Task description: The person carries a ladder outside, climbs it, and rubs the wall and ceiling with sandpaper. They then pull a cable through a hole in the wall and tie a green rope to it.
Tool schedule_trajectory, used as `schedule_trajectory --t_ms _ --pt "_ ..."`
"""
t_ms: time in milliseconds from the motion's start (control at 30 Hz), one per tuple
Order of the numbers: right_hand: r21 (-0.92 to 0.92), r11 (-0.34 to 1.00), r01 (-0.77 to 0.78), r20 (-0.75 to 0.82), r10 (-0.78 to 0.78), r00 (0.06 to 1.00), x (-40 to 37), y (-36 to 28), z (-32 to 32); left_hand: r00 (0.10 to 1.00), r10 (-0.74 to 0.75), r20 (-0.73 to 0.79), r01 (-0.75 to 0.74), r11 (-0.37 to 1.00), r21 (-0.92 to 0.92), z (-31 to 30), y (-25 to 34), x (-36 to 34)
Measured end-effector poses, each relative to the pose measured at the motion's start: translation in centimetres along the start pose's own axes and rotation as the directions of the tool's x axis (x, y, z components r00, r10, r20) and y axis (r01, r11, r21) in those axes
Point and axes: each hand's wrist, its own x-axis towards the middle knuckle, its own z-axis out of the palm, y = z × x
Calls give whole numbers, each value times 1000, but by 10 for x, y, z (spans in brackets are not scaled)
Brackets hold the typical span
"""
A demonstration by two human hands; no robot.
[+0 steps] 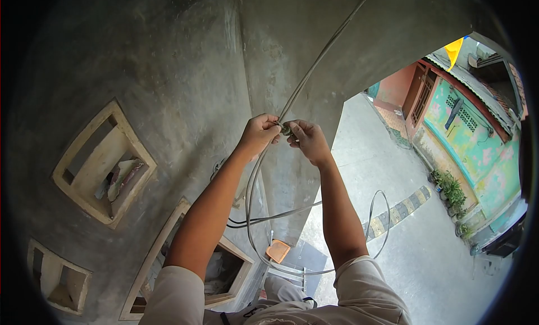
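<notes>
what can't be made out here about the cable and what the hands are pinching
Head view: small dark piece on the cable, too small, half covered by fingers of left hand and right hand.
Head view: cable's upper end, cut off by the top edge.
Head view: ends of its lower loops, hidden behind the arms.

There are two hands, one left hand (259,131) and one right hand (307,139). There is one long grey cable (314,64). The wall (168,55) on the left has three square holes (104,162). Far below there is one orange square (278,251). The road (426,257) has one striped bump (401,207). Far right there is one yellow flag (453,51).
</notes>
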Motion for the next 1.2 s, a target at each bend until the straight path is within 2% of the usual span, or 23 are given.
schedule_trajectory --t_ms 33,100,133,200,300,433,567,600,633,667,700,733,767,833,867,900,933,967,1067,1100,1133,1167,1200 --pt "129 987 -97 33 94 995 0 0 -2 1000 -3 -2 3 1000 -1 8 6 -5" --pt "253 949 -187 50 180 982 2 1 -2 964 233 -126 -191 941 279 21 16 -13" --pt "369 889 -270 77 261 962 2 2 -2 965 228 -128 -186 943 278 18 11 -10" --pt "351 887 -301 126 274 953 -1 -2 -5 850 517 106 -462 631 624 12 7 -3" --pt "297 892 -340 200 290 936 2 -2 -11 776 599 197 -560 511 652 10 8 -1" --pt "227 882 -413 149 388 909 6 -16 -8 838 515 178 -487 561 669 10 16 -5" --pt "52 937 -345 100 339 935 14 -11 -7 870 459 182 -446 573 687 10 20 -4" --pt "-186 966 -178 19 185 983 17 -9 -7 868 460 187 -451 572 685 9 19 -3" --pt "-424 906 -18 -21 10 1000 18 -6 -6 868 459 188 -450 571 686 8 17 -2" --pt "-424 906 -18 -20 10 1000 19 0 -3 850 490 193 -471 542 696 9 16 -1" --pt "-531 827 183 -63 -253 965 18 4 5 830 521 199 -490 512 705 9 16 0" --pt "-635 690 347 -73 -501 862 15 8 10 830 521 199 -490 512 705 9 15 0" --pt "-636 690 346 -75 -501 862 9 11 10 823 535 191 -494 509 704 8 15 -1" --pt "-400 895 196 -141 -271 952 -2 2 16 816 550 181 -496 504 707 7 15 -4" --pt "-397 897 197 -138 -271 953 -4 -4 15 832 531 157 -479 549 685 6 15 -6" --pt "-66 998 -18 -92 12 996 -6 -11 9 849 511 131 -459 594 660 6 14 -8" --pt "248 931 -269 46 266 963 -7 -14 5 851 509 127 -455 595 663 5 13 -10" --pt "251 929 -271 47 268 962 -6 -14 2 860 495 121 -443 609 658 6 13 -11" --pt "-43 968 -249 88 252 964 4 -19 -7 876 469 108 -423 644 637 8 10 -10" --pt "-42 968 -248 86 251 964 8 -24 -10 884 457 96 -411 665 623 8 11 -9" --pt "-326 940 -106 126 154 980 12 -31 -12 884 457 96 -411 665 623 9 11 -9" --pt "-574 817 54 192 71 979 14 -34 -13 898 431 86 -389 688 612 9 11 -8" --pt "-573 818 53 193 72 979 14 -33 -12 912 404 76 -365 711 601 8 9 -8"
